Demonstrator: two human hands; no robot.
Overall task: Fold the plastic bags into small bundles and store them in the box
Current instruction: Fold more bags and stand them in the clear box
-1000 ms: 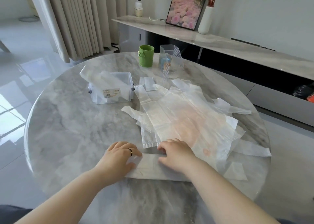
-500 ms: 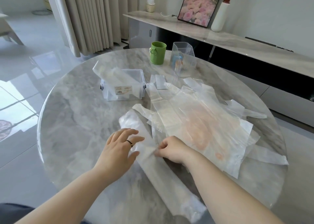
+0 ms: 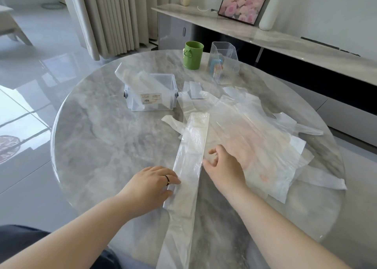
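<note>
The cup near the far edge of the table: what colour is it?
The cup is plain green; the head view shows it clearly.

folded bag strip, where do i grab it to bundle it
Pinch the near end of the folded bag strip from your side: it lies flat, running away from you, and that end seems to reach the table edge, where it should lift easily.

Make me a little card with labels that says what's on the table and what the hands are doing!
Table: round, grey marble
Left hand: flat on the long folded bag, at its left edge
Right hand: at that bag's right edge, fingers loosely curled; grip unclear
Pile of bags: unfolded, right of the folded one
Box: clear, a bag sticking out
Also: green cup, clear ribbed holder
</note>
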